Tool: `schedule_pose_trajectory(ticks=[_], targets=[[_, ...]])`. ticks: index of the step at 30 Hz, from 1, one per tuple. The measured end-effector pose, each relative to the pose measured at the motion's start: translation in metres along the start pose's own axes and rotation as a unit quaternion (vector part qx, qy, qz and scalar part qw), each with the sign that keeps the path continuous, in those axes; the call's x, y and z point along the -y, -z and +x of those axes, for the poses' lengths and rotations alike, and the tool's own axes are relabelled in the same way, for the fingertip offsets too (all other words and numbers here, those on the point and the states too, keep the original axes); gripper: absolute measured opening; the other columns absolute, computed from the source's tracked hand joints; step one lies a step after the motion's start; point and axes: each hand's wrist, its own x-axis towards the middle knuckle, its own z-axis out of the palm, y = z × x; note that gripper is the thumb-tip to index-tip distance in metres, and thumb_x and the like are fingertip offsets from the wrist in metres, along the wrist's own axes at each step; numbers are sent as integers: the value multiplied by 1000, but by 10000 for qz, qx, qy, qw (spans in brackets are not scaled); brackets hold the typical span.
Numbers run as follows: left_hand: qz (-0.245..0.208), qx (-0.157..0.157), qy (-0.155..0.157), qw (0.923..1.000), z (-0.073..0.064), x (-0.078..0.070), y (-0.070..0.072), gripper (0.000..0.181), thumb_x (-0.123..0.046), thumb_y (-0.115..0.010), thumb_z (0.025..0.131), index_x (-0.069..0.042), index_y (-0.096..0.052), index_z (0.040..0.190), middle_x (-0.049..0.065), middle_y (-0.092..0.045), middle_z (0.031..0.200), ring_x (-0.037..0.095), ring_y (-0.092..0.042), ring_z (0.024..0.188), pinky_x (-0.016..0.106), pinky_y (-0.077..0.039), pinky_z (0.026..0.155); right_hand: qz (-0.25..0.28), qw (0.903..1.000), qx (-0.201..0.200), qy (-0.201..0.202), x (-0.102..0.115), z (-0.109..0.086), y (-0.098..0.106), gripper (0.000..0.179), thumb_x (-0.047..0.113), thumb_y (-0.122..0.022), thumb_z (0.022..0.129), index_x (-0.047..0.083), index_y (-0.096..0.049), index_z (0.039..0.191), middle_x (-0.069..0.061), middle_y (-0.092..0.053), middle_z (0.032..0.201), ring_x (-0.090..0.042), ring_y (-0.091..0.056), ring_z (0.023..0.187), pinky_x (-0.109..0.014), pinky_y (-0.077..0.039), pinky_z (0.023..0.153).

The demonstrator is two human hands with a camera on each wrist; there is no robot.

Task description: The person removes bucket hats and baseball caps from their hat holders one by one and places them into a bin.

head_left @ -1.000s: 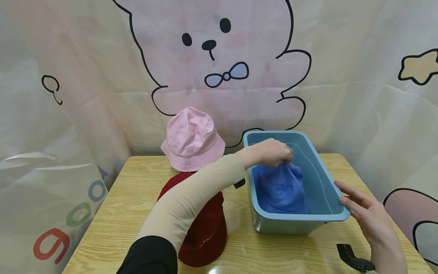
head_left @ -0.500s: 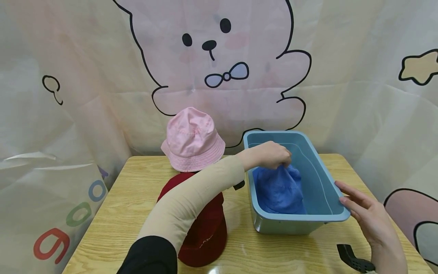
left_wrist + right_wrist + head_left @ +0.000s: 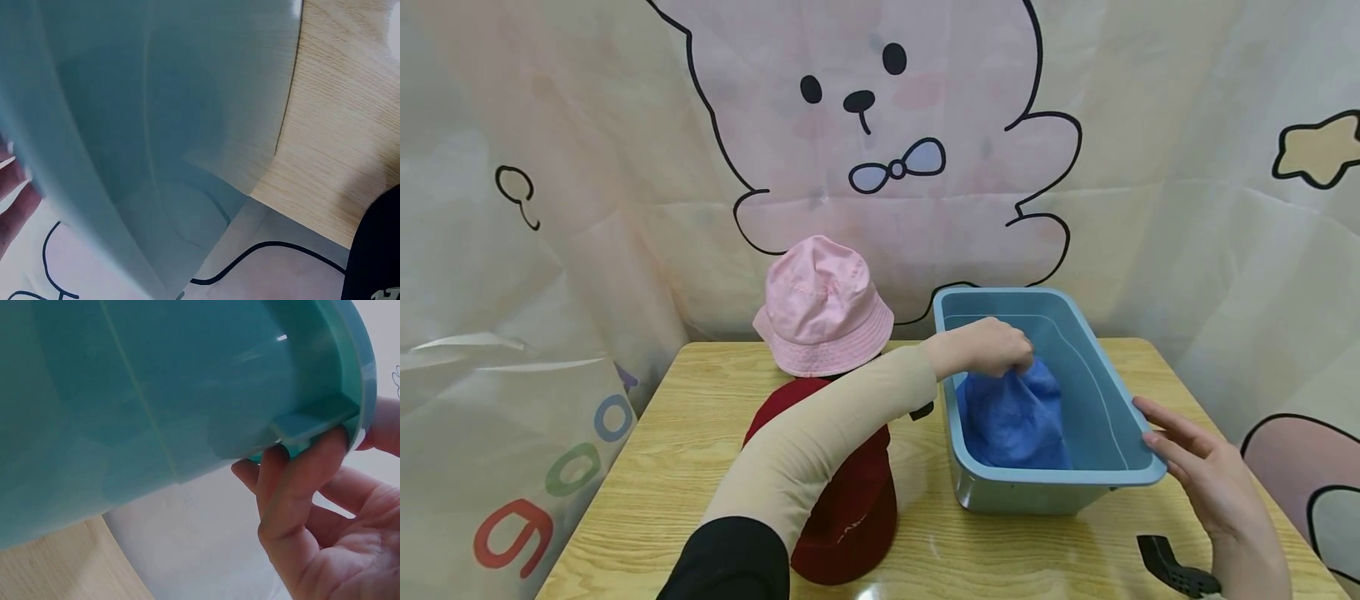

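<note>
My left hand (image 3: 996, 346) reaches over the near-left side of a light blue plastic bin (image 3: 1116, 477) and pinches the crown of a blue bucket hat (image 3: 1018, 425) lying inside. In the left wrist view the bin's outer wall (image 3: 156, 125) fills most of the picture, and only a few left fingers (image 3: 19, 206) show past its rim. At the bin's right corner my right hand (image 3: 1213, 475) grips the rim. The right wrist view shows its fingers (image 3: 287, 487) curled under that rim, with the thumb on the other side.
A pink bucket hat (image 3: 823, 308) sits at the back of the wooden table (image 3: 700, 417). In front of it lies a dark red hat (image 3: 857, 517), partly hidden under my left sleeve (image 3: 827, 433). A printed curtain (image 3: 1150, 167) hangs behind the table.
My left hand has shifted slightly down and to the left, the pinched top of the blue bucket hat moving with it. The right hand and the bin stay in place.
</note>
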Motion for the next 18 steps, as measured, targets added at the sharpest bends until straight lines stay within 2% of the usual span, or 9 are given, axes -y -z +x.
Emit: schedule_pose_trajectory(ticks=[5, 8, 10, 13, 14, 15, 18], targets=[[-1, 140, 16, 9999, 2, -2, -3, 33, 2, -47, 93, -20, -42, 69, -6, -36, 79, 12, -27, 72, 25, -21, 62, -28, 10000, -32, 9, 0, -1, 0, 47, -5, -49, 96, 15, -53, 138, 18, -64, 115, 0, -66, 92, -14, -52, 74], [-137, 226, 87, 9996, 1, -2, -1, 32, 2, -48, 93, -21, -45, 70, -6, -37, 78, 11, -27, 71, 24, -22, 62, -47, 10000, -43, 2, 1, -1, 0, 47, -5, -50, 96, 15, -53, 138, 18, -64, 115, 0, -66, 92, -13, -52, 74], [-322, 301, 192, 9988, 1, -2, 1, 31, 2, -48, 93, -21, -56, 73, -7, -46, 80, 10, -32, 71, 22, -27, 62, -44, 10000, -38, 19, 1, -1, 0, 47, -5, -49, 96, 15, -53, 138, 18, -64, 115, 0, -66, 92, -13, -52, 74], [-599, 458, 381, 9964, 0, 0, 6, 32, 0, -47, 94, -22, -70, 89, -7, -63, 94, 7, -49, 77, 19, -42, 69, -37, 10000, -23, 58, 0, -1, 0, 47, -5, -49, 96, 14, -53, 138, 18, -64, 116, 0, -66, 92, -13, -52, 74], [-670, 518, 457, 9954, 0, 0, 8, 34, -1, -47, 94, -23, -73, 100, -7, -67, 105, 6, -56, 86, 20, -47, 76, -30, 10000, -14, 73, 0, -1, 0, 47, -5, -49, 96, 14, -53, 138, 18, -64, 116, 0, -66, 92, -13, -52, 74], [-730, 569, 539, 9942, 0, 1, 10, 36, -3, -47, 95, -24, -72, 109, -7, -67, 114, 7, -59, 95, 22, -49, 84, -18, 10000, -10, 78, 0, -1, 0, 47, -5, -49, 96, 14, -53, 138, 18, -64, 116, 0, -66, 92, -13, -52, 75], [-794, 679, 772, 9915, -1, 1, 17, 36, -6, -48, 96, -25, -70, 116, -7, -65, 123, 8, -60, 109, 25, -50, 92, -18, 10000, -10, 67, 0, -1, 0, 47, -5, -49, 96, 14, -52, 139, 17, -64, 116, 0, -66, 93, -13, -52, 75]])
